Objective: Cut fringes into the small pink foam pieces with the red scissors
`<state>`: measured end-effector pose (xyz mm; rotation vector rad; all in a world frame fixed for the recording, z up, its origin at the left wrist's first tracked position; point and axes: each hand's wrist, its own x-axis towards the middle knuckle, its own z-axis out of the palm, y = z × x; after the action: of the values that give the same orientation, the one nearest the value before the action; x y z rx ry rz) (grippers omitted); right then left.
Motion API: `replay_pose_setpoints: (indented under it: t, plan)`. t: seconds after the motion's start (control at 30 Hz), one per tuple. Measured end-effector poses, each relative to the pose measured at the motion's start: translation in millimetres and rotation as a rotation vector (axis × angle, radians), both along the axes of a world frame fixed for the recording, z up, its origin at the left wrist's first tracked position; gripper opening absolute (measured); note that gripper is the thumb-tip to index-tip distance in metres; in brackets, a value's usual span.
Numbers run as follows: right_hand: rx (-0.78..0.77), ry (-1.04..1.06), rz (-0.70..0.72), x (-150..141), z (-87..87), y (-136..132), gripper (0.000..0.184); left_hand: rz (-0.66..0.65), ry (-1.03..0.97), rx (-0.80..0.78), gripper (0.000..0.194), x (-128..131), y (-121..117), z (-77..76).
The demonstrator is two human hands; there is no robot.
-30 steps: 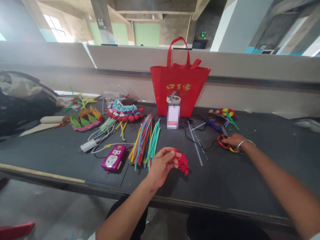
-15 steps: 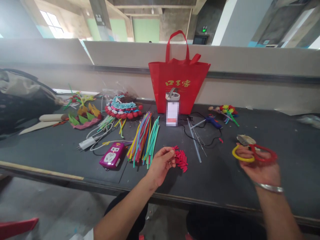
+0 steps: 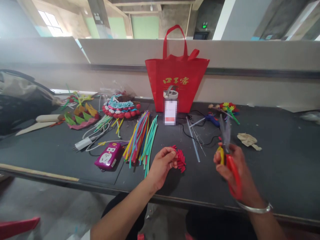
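My right hand (image 3: 236,173) is closed round scissors with one red and one yellow handle (image 3: 234,178). Their blades point upward and away from me, smeared by motion. My left hand (image 3: 163,166) hovers at the left edge of a small heap of short red pieces (image 3: 181,160). Its thumb and fingers are pinched together, and I cannot make out what is between them. A bundle of multicoloured strips (image 3: 137,140) and some teal strips (image 3: 149,143) lie left of that hand. Clear glue sticks (image 3: 193,140) and a blue glue gun (image 3: 212,120) lie between and beyond my hands.
A red bag (image 3: 177,73) stands at the back behind a cup (image 3: 171,94) and a phone-like screen (image 3: 170,111). A purple power socket (image 3: 109,156) and a white plug (image 3: 83,144) lie left. A crumpled beige scrap (image 3: 247,140) is at right. Craft flowers (image 3: 227,108) lie beyond it.
My right hand has lifted the scissors from beside the beige scrap and swung them left, turning the blades upward. My left hand keeps its pinch by the red heap.
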<state>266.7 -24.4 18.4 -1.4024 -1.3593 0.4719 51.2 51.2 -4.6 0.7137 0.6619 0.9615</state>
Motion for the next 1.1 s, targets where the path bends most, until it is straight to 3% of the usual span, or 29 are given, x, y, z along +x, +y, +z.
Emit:
replay_pose_setpoints:
  t: [0.13,0.33,1.1]
  plan:
    - [-0.113,-0.389,-0.002,-18.8,-6.7,-7.5,0.074,0.009,-0.019,-0.009,0.016,3.6,-4.2,2.4]
    - [-0.096,-0.644,0.090,-40.9,-21.4,-6.0,0.082,0.011,-0.067,-0.016,0.012,8.1,-11.1,6.6]
    - [-0.060,-0.725,0.078,-45.5,-27.0,-9.0,0.075,0.001,-0.053,0.039,0.013,5.6,-14.0,8.3]
